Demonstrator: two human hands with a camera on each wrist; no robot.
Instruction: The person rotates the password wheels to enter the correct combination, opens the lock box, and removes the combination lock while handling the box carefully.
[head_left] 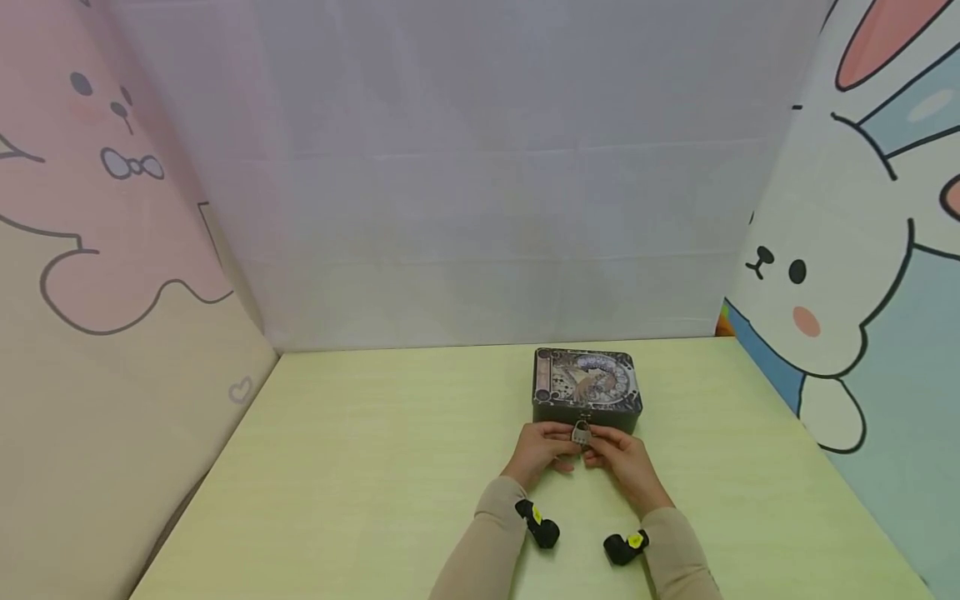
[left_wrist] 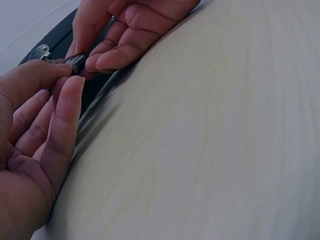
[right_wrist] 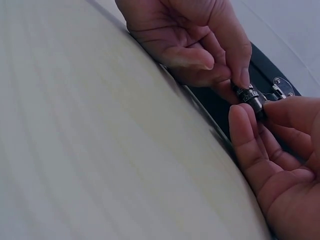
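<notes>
A dark tin box (head_left: 588,408) with an ornate printed lid lies flat on the table. On its front hangs a small combination padlock (head_left: 581,433), its number dials visible in the right wrist view beside the box's metal clasp (right_wrist: 283,88). My left hand (head_left: 538,452) pinches the padlock from the left between thumb and finger. From the other side my right hand (head_left: 627,463) pinches it too, thumb and fingertip at the dials in the right wrist view. The fingers partly cover the padlock body (right_wrist: 251,98).
The pale yellow-green table (head_left: 360,467) extends on both sides of the box. A white cloth wall (head_left: 480,192) stands behind it, with cartoon-printed panels at the left (head_left: 112,275) and right (head_left: 847,275). Black wrist cameras sit at both cuffs.
</notes>
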